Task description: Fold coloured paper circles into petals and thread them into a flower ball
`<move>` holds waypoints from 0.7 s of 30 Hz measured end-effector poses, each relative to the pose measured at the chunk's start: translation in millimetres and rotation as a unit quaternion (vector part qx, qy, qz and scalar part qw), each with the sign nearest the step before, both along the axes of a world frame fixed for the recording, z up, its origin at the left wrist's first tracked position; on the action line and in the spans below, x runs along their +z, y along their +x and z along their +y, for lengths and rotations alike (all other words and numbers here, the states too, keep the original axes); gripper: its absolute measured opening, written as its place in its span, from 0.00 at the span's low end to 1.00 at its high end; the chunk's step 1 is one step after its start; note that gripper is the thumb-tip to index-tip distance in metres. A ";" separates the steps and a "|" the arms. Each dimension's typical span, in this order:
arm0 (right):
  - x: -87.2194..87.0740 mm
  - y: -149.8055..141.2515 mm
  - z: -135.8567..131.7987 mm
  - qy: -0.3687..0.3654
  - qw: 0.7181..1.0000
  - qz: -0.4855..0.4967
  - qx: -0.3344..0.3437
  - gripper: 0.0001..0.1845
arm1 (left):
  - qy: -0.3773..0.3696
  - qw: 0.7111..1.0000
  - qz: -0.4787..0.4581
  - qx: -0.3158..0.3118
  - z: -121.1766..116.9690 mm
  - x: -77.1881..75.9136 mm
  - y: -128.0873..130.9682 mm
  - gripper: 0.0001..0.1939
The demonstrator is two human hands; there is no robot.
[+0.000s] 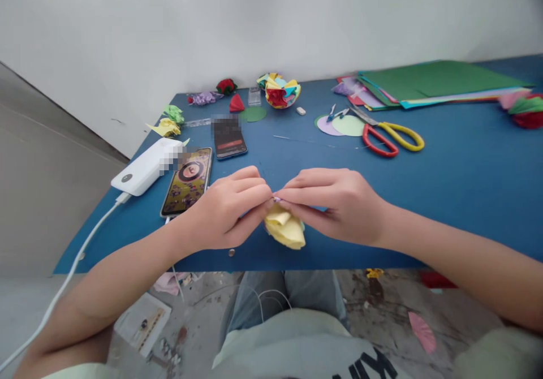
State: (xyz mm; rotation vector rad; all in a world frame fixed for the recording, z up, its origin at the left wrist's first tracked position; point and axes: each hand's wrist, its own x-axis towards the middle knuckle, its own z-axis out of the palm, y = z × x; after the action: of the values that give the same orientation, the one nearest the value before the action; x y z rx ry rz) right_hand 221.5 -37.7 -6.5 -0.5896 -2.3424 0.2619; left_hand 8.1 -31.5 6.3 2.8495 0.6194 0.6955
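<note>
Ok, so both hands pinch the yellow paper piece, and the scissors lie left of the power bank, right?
No, the head view shows the scissors lie right of the power bank; left hand and right hand do pinch the yellow paper piece.

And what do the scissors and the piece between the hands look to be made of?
Scissors: grayish blades, likely metal; red and yellow handles, probably smooth plastic or a coating. Yellow piece: thin, matte, apparently paper, judging by its folds.
</note>
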 end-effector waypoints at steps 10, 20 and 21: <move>-0.9 -5.8 -0.3 -0.031 0.998 0.051 0.003 0.08 | -0.022 0.999 0.020 0.013 -3.9 0.2 1.9 0.07; -9.0 -7.8 0.5 0.148 0.988 -0.019 -0.045 0.08 | 0.048 0.995 0.035 0.075 -8.3 -4.1 9.2 0.11; -8.5 -7.8 0.5 0.165 0.985 -0.037 -0.046 0.08 | 0.073 0.994 0.031 0.078 -6.9 -5.6 8.8 0.11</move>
State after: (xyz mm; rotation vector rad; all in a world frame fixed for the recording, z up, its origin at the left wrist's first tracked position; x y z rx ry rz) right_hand 213.6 -37.2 -15.0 -0.5481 -2.3515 -0.1907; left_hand 16.9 -38.4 0.7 2.9906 0.8412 0.7038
